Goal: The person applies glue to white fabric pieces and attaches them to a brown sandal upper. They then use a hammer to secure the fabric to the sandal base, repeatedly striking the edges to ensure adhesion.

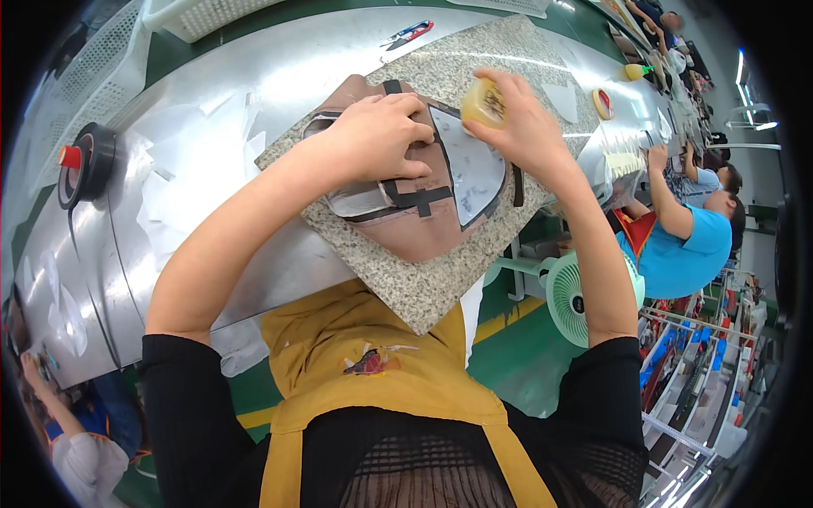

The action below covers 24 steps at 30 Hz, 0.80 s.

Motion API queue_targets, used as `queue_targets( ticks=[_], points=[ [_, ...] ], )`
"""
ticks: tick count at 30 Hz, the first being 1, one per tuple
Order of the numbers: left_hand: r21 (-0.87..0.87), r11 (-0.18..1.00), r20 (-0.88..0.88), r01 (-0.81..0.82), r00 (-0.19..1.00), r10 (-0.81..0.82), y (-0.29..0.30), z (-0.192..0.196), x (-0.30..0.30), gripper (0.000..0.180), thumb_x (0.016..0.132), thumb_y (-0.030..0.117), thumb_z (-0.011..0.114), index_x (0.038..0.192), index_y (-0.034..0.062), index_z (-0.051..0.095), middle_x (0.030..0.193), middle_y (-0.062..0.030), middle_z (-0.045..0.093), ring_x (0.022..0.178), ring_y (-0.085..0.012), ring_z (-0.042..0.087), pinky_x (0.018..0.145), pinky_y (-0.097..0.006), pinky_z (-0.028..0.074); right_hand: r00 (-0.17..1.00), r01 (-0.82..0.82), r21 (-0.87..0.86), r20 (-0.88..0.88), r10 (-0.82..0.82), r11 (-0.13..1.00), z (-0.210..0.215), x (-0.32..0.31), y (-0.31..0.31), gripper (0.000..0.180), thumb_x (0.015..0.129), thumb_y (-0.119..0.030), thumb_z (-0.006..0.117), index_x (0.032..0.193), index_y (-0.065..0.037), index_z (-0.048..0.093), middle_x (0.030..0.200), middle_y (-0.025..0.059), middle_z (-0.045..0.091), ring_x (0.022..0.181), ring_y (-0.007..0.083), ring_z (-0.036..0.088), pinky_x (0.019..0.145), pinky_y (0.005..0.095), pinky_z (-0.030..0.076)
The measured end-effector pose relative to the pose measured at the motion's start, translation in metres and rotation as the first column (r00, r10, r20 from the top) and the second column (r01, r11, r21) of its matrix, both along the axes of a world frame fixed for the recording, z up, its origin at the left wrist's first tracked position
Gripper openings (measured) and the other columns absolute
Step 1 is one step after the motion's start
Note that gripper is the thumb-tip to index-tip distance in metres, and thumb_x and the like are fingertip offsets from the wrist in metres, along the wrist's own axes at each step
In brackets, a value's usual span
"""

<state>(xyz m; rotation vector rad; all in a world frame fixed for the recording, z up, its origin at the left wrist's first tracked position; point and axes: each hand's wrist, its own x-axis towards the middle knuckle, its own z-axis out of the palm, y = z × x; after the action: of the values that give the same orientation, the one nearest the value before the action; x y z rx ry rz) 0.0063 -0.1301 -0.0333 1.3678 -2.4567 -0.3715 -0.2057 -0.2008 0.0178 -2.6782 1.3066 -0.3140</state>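
A brown leather-like piece (421, 243) with black tape strips and a grey-white panel (477, 178) lies on a speckled stone slab (398, 288). My left hand (385, 140) rests on the middle of this piece, palm down, fingers bent and partly apart, thumb stretched toward the panel. In my right hand (527, 123) is a yellowish, translucent rounded block (483, 103) with dark smudges on its face. Fingers and thumb are closed round the block, at the panel's upper right edge. My left hand hides part of the brown piece.
Red-handled snips (412, 35) lie beyond the slab. A tape roll (603, 103) and a yellow bottle (637, 72) are at right. White sheets (190, 186) and a black round container with a red knob (87, 165) sit left. A green fan (569, 298) stands near my right forearm. Co-workers sit at right.
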Motion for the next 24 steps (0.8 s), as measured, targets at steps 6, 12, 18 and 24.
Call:
queue_targets(
  ticks=[6, 12, 18, 24],
  points=[
    [0.011, 1.000, 0.015, -0.007, 1.000, 0.007, -0.001, 0.003, -0.001, 0.039, 0.077, 0.039, 0.067, 0.105, 0.0116, 0.069, 0.129, -0.0118, 0.052, 0.114, -0.0289, 0.053, 0.097, -0.039, 0.043, 0.997, 0.061, 0.048, -0.059, -0.059, 0.997, 0.015, -0.037, 0.022, 0.060, 0.075, -0.033, 0.071, 0.127, -0.017, 0.047, 0.110, 0.0126, 0.055, 0.102, 0.0322, 0.058, 0.084, 0.0412, 0.048],
    [0.010, 1.000, 0.020, 0.000, 1.000, 0.000, -0.001, 0.001, 0.000, 0.040, 0.077, 0.039, 0.067, 0.106, 0.0107, 0.069, 0.128, -0.0125, 0.053, 0.114, -0.0290, 0.053, 0.097, -0.038, 0.043, 1.000, 0.004, 0.361, 0.008, -0.007, 0.932, 0.023, -0.044, 0.064, 0.060, 0.075, -0.032, 0.072, 0.127, -0.014, 0.048, 0.110, 0.0133, 0.055, 0.104, 0.0313, 0.057, 0.089, 0.0393, 0.046],
    [-0.008, 1.000, 0.035, 0.015, 0.999, -0.014, -0.002, 0.003, -0.001, 0.040, 0.077, 0.040, 0.068, 0.105, 0.0105, 0.069, 0.127, -0.0127, 0.053, 0.114, -0.0286, 0.053, 0.096, -0.039, 0.044, 0.969, -0.050, 0.070, 0.246, 0.031, 0.996, 0.013, -0.024, 0.020, 0.064, 0.075, -0.036, 0.073, 0.129, -0.012, 0.047, 0.116, 0.0167, 0.054, 0.108, 0.0309, 0.056, 0.092, 0.0374, 0.045],
    [-0.025, 0.999, 0.003, 0.025, 1.000, -0.025, -0.002, -0.001, -0.002, 0.039, 0.077, 0.040, 0.068, 0.104, 0.0108, 0.069, 0.126, -0.0120, 0.054, 0.112, -0.0288, 0.054, 0.095, -0.039, 0.045, 0.999, -0.032, 0.107, 0.029, 0.029, 0.994, 0.006, -0.009, 0.015, 0.062, 0.077, -0.037, 0.070, 0.128, -0.012, 0.047, 0.115, 0.0158, 0.053, 0.107, 0.0317, 0.056, 0.089, 0.0386, 0.046]
  ],
)
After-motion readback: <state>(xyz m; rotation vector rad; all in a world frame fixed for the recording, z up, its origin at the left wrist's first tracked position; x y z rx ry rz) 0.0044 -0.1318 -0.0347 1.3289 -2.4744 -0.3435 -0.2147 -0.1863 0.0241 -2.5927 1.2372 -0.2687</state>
